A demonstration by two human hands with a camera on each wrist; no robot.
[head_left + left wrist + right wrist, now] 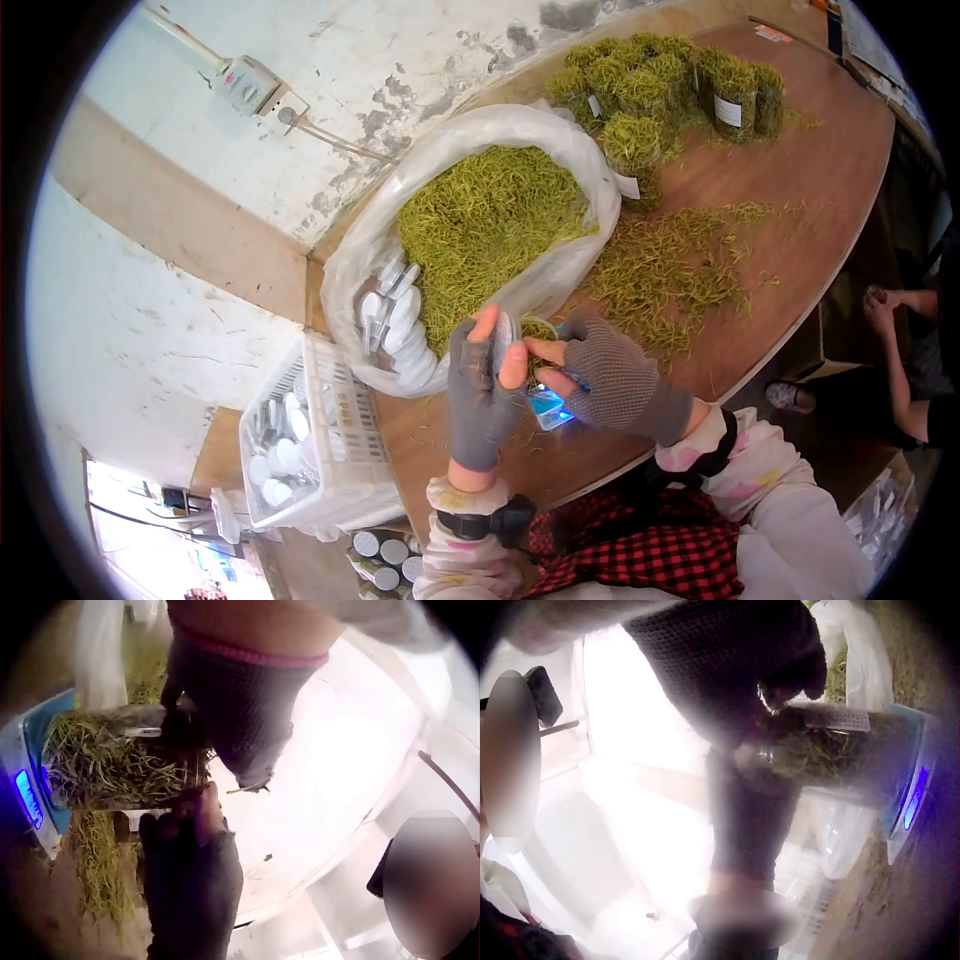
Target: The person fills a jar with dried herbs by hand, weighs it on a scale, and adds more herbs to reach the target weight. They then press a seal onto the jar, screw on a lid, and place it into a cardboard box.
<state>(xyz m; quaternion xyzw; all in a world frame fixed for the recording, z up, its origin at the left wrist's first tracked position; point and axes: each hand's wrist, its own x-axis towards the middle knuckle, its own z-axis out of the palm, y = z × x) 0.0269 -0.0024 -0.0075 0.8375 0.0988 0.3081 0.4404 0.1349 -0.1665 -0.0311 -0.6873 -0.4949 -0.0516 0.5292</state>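
Observation:
A clear jar (pixel 120 761) of dried green strands stands on a small scale (pixel 550 409) with a lit blue display. My gloved left hand (pixel 478 400), its fingertips bare, is at the jar's mouth and pinches a pale round lid (pixel 505 335) between thumb and fingers. Across from it, my gloved right hand (pixel 622 385) curls its thumb and index finger at the jar's upper rim. A printed label (pixel 840 718) shows on the jar in the right wrist view. Seen from above, the hands hide much of the jar.
Behind the hands, a large plastic bag (pixel 470 120) holds loose green strands (pixel 490 220) and several white lids (pixel 405 320). Filled jars (pixel 640 85) stand at the back. More strands (pixel 670 270) lie scattered on the table (pixel 800 180). A white basket (pixel 345 470) is left; another person (pixel 905 360) is right.

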